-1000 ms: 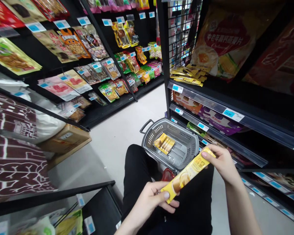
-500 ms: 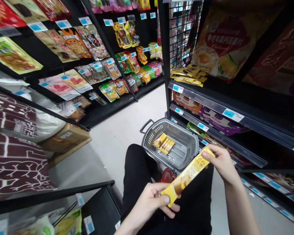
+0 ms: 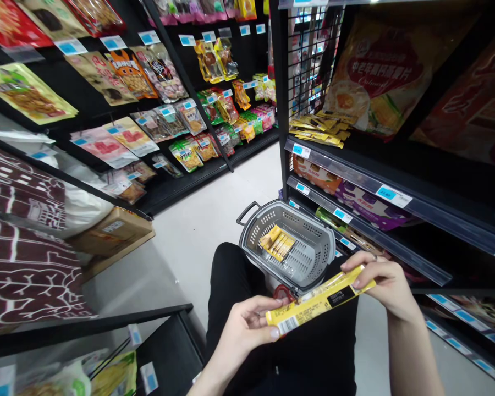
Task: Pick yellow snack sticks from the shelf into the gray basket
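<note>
Centrally, your two hands hold one yellow sachet (image 3: 313,307) between them, slanting up toward the right. Your left hand (image 3: 249,325) grips its lower end, thumb on the near side; your right hand (image 3: 385,283) pinches the upper end, fingers bent. Neither hand is wide. A barcode (image 3: 287,324) shows on the sachet beside your left hand, and a black panel (image 3: 341,297) nearer your right. Beneath both hands lie your dark trousers (image 3: 235,280), with a red object (image 3: 284,290), partly hidden, just behind the sachet.

Directly beyond the hands, a grey basket (image 3: 309,254) stands on the floor (image 3: 185,242); yellow packs (image 3: 279,243) lie inside, toward its left end. Farther off, ahead of your right hand, a loose pile of sticks (image 3: 319,130) rests on a shelf (image 3: 437,212), beside an oatmeal bag (image 3: 367,82). Purple packs (image 3: 365,206) sit on the level below. Well to the left of your left hand is a carton (image 3: 115,234); above and beyond it, snack bags (image 3: 160,71) hang on a black rack (image 3: 181,187).
</note>
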Demonstrator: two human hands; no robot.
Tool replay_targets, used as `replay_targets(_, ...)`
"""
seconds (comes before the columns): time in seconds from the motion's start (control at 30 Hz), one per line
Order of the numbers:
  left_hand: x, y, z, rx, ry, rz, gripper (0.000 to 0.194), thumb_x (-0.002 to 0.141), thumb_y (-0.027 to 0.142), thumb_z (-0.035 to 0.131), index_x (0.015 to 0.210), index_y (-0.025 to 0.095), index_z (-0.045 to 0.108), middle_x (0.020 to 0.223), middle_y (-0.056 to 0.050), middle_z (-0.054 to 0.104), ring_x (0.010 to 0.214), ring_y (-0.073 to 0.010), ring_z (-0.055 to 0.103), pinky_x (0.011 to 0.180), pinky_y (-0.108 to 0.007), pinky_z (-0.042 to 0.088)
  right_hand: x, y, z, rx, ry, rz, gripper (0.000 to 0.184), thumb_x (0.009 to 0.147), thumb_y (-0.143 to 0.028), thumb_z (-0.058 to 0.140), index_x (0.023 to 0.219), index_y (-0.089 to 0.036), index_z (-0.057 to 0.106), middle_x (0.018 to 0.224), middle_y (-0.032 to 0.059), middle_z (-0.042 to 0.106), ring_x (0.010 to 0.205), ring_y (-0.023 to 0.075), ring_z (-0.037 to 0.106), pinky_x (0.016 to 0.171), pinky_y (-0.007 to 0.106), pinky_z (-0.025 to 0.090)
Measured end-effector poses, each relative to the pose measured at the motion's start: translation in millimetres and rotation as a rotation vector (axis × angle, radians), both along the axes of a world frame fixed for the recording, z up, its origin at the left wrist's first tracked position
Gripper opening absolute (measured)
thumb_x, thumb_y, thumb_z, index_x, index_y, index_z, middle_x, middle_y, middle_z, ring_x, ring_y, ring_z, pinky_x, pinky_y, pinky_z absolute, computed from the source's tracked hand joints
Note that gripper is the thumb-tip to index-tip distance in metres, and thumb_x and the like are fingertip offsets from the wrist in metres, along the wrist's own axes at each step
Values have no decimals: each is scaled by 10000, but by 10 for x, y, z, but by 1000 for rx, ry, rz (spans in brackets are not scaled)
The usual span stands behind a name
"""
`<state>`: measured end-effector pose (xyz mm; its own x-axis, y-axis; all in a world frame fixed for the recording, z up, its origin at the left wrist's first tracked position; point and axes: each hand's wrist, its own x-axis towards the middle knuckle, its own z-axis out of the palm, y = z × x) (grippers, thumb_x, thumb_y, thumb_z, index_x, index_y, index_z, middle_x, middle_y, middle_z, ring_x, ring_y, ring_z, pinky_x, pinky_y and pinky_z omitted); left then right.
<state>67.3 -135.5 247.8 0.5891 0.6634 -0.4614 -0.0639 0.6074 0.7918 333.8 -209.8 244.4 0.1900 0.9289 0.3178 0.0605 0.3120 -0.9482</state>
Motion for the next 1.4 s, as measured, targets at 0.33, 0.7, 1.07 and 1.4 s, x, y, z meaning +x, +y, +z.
replay_targets(0.33,-66,-36,-167,141,55,-30,258,519,117,791,760,168,715,937,-68,708,925,-215,639,771,-255,519,21,39,-234,-18,77,-38,60,687,-238,724,639,-218,694,932,85,639,823,206,619,653,310,535)
replay_targets(0.7,50,-179,-531,-105,-40,-232,492,631,433,712,962,70,677,869,-162,679,632,-181,640,563,-264,510,-97,-136,-409,-303,-6,-227,102,671,-257,723,685,-174,664,701,50,604,617,151,568,512,224,478)
replay_targets(1.07,162,1382,-1767,543,484,-456,276,794,340,502,913,168,681,784,-48,692,752,-181,623,749,-283,458,-192,1030,-1834,-688,89,-408,340,638,-480,694,802,-189,632,703,65,680,569,243,639,571,357,543)
replay_targets(1.4,587,3208,-2995,701,842,-136,331,862,282,395,1113,169,580,934,-85,682,837,-188,628,759,-284,452,-323,2640,-4406,-902,-586,-473,489,792,-543,403,833,-115,636,702,146,670,659,251,616,630,305,415)
